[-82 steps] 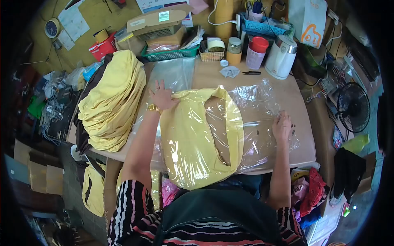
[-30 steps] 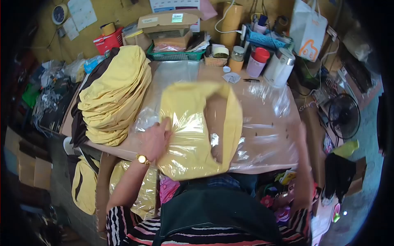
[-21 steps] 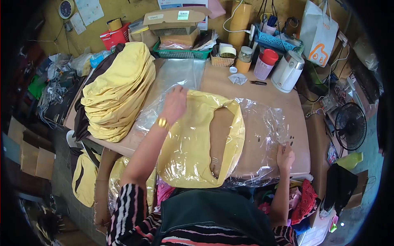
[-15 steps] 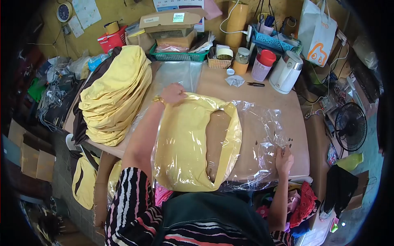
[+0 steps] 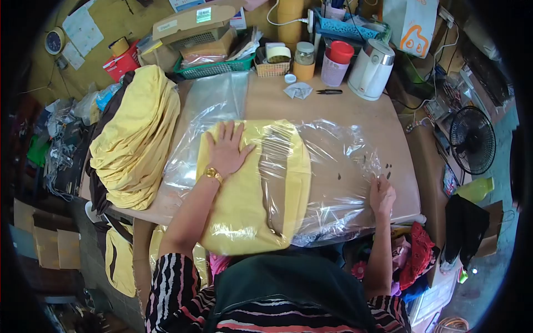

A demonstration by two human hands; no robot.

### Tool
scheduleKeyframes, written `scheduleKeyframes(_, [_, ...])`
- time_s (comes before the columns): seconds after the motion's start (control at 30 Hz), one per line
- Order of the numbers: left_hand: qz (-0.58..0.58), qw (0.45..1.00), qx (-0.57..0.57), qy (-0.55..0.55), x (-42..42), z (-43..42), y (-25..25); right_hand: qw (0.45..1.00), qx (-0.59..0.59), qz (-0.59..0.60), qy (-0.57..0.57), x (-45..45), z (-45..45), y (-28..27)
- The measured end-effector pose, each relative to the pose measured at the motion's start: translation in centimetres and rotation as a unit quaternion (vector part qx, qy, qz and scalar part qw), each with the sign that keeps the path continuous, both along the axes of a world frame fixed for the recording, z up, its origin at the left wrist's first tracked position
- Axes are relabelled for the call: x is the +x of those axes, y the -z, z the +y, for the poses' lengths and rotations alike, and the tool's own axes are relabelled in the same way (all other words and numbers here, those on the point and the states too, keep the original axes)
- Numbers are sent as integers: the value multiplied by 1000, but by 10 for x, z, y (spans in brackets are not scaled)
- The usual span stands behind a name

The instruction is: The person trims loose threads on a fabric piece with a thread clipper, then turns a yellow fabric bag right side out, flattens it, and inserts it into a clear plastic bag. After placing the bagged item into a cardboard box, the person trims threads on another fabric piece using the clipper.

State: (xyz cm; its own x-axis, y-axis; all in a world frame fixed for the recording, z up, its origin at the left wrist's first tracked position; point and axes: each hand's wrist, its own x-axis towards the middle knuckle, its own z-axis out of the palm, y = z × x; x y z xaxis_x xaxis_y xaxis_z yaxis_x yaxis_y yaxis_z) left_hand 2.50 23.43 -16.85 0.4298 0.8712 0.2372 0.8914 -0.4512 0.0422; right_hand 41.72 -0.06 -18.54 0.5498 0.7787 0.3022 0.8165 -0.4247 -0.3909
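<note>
Many things line the upper edge of the brown table (image 5: 266, 100), which fills the middle of the head view: a green basket (image 5: 216, 71), a jar (image 5: 304, 61), a cup (image 5: 335, 72) with a red lid, a white kettle (image 5: 371, 69) at the upper right and, just below the cup, black snips (image 5: 329, 92). A yellow pile (image 5: 139, 139) slumps over the table's left side, beside clear sheets (image 5: 216, 91). On the wall (image 5: 119, 14) at upper left hangs a clock (image 5: 54, 40); a fan (image 5: 473, 141) stands at the right, and cardboard boxes (image 5: 53, 236) sit at lower left.

At the centre of the frame lies the yellow cloth (image 5: 239, 211), its long slot near the middle, with the clear bag (image 5: 338, 166) running out from it to the right. The left hand (image 5: 226, 149) lies flat on the cloth's upper left, fingers spread, gripping nothing. The right hand (image 5: 382, 194) has its fingers closed on the right edge of the bag.

Half a second ago the left hand was curled at the cloth's top edge; now it is splayed lower down. The slot looked smoother then; now shiny creases of plastic cross its upper end. The right hand keeps its pinch, and the whole scene sits higher and slightly left in the frame.
</note>
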Motion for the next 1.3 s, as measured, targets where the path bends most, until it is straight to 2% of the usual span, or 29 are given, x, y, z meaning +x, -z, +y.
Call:
scheduleKeyframes(0.2, [18, 996, -91, 2, -4, 7, 2, 1000, 17, 10, 15, -3, 3, -1])
scheduleKeyframes(0.3, [-16, 1000, -23, -8, 5, -5, -13, 1000, 16, 4, 2, -1, 5, -5])
scheduleKeyframes(0.37, [-60, 990, 118, 56, 10, -34, -33, 1000, 18, -8, -5, 1, 3, -6])
scheduleKeyframes(0.4, [-61, 989, 117, 60, 12, -46, -43, 999, 18, 24, -21, 5, 6, -8])
scheduleKeyframes(0.47, [-181, 966, -69, 173, 14, -68, -64, 998, 17, 56, -36, 7, 10, -16])
scheduleKeyframes(0.5, [-181, 965, -69, 175, 17, -78, -76, 986, 69, 147, -41, 3, 12, -23])
scheduleKeyframes(0.53, [-170, 948, -233, 137, 23, -88, -88, 963, 122, 236, -46, -2, 15, -32])
scheduleKeyframes(0.6, [-171, 903, -381, 106, 31, -106, -97, 965, 106, 231, -58, -8, 19, -49])
scheduleKeyframes(0.63, [-168, 903, -380, 111, 39, -112, -97, 967, 89, 226, -72, -16, 19, -62])
scheduleKeyframes(0.67, [-235, 928, -194, 214, 52, -119, -98, 956, 131, 232, -124, -31, 21, -74])
scheduleKeyframes(0.7, [-271, 919, -103, 266, 67, -126, -102, 940, 171, 237, -176, -54, 24, -92])
scheduleKeyframes(0.77, [-297, 892, 66, 335, 100, -140, -122, 884, 100, 386, -245, -93, 22, -135])
scheduleKeyframes(0.8, [-296, 884, 102, 348, 106, -136, -129, 885, 101, 385, -243, -98, 22, -146])
scheduleKeyframes(0.83, [-295, 875, 139, 359, 111, -131, -137, 878, 69, 367, -299, -102, 26, -156])
scheduleKeyframes(0.87, [-251, 877, 128, 390, 108, -119, -142, 868, 35, 347, -353, -101, 30, -163])
scheduleKeyframes(0.9, [-206, 876, 118, 420, 104, -107, -149, 868, 39, 345, -354, -93, 34, -169])
scheduleKeyframes(0.93, [-205, 875, 122, 422, 94, -94, -158, 866, -6, 356, -352, -79, 37, -174])
scheduleKeyframes(0.97, [-193, 882, 105, 418, 81, -82, -170, 861, -52, 365, -349, -65, 39, -178])
scheduleKeyframes(1.0, [-181, 888, 88, 413, 67, -72, -183, 862, -48, 363, -350, -52, 41, -179])
scheduleKeyframes(1.07, [-328, 828, -65, 450, 42, -59, -211, 855, -12, 414, -311, -28, 44, -175])
scheduleKeyframes(1.13, [-392, 760, -271, 441, 3, -48, -232, 839, -9, 412, -355, -9, 42, -176])
scheduleKeyframes(1.2, [-401, 755, -325, 405, -34, -35, -250, 818, -7, 409, -403, 1, 43, -185])
scheduleKeyframes(1.27, [-392, 754, -354, 389, -65, -15, -263, 793, -121, 368, -470, 3, 40, -201])
scheduleKeyframes(1.3, [-381, 755, -367, 388, -72, -8, -270, 791, -119, 364, -477, 3, 42, -204])
